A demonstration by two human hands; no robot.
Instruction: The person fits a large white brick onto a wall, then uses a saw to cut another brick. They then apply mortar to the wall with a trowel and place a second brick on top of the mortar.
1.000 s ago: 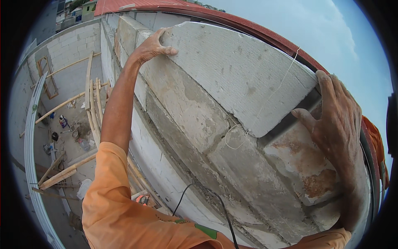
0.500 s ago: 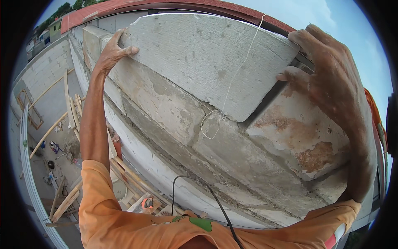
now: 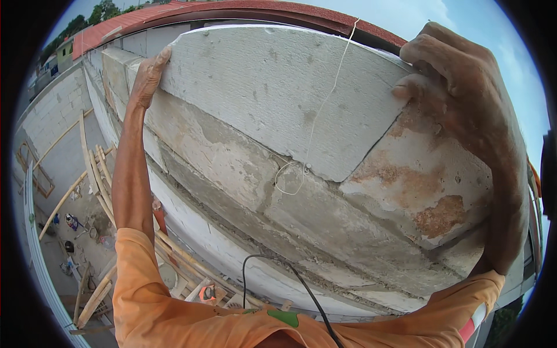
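A large pale grey building block (image 3: 261, 87) sits on top of a block wall (image 3: 232, 156), its right end meeting the neighbouring stained block (image 3: 429, 180) along a thin joint. My left hand (image 3: 149, 78) presses on the block's left end, its fingers mostly hidden behind that end. At the upper right corner, my right hand (image 3: 458, 87) grips the block with bent fingers over the top edge and the thumb on its face. A thin white string (image 3: 316, 119) hangs down the block's face and ends in a loop near its lower edge.
Behind the block runs a red metal roof edge (image 3: 278, 10). Far below on the left are bamboo poles (image 3: 61, 142), long metal profiles (image 3: 36, 249) and scattered tools on the ground. A black cable (image 3: 290, 264) arches up in front of my chest.
The block has closed up against its right-hand neighbour; the dark gap between them is now a thin line. My left thumb has come off the block's face to its end.
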